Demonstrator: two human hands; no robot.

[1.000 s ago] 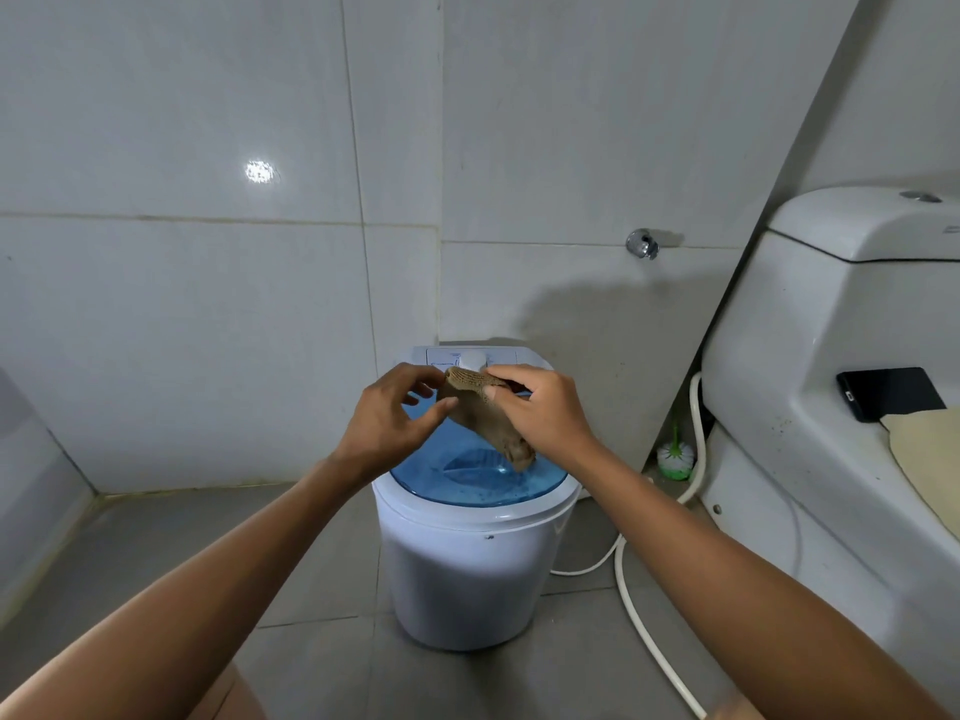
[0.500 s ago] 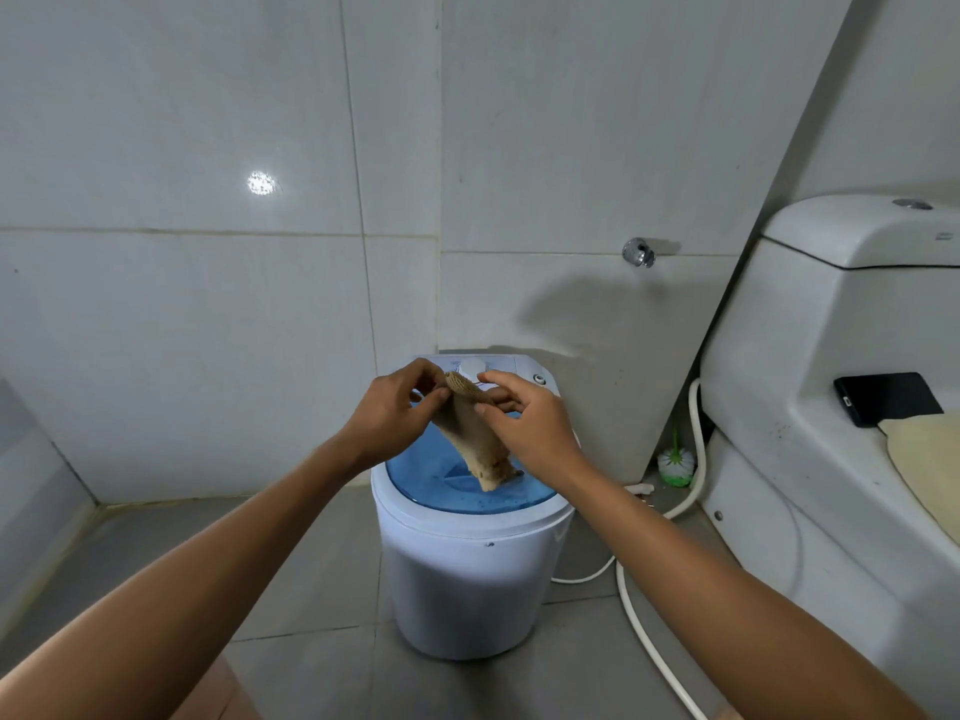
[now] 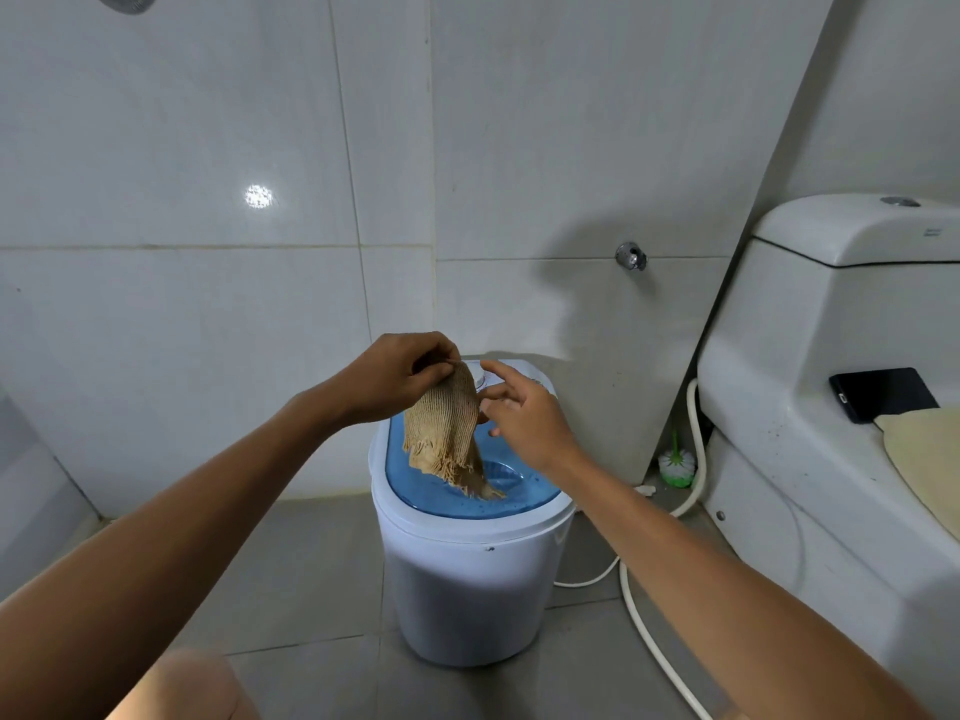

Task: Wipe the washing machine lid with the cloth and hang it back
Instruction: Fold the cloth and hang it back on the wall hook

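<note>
A small white washing machine [image 3: 467,579] stands on the floor in the corner, with a see-through blue lid [image 3: 524,493]. My left hand [image 3: 400,379] pinches the top of a tan knitted cloth [image 3: 447,433], which hangs down over the lid with its frayed end near the lid's middle. My right hand [image 3: 524,415] is just right of the cloth, fingers spread, holding nothing.
A white toilet [image 3: 810,402] fills the right side, with a black phone [image 3: 883,394] and a beige mat [image 3: 930,439] on it. A white hose [image 3: 649,631] runs along the floor. A green-and-white brush [image 3: 675,462] and a wall tap [image 3: 631,257] are behind the machine.
My right hand let go of the cloth and opened beside it. The cloth now hangs from my left hand alone and has spread wider.
</note>
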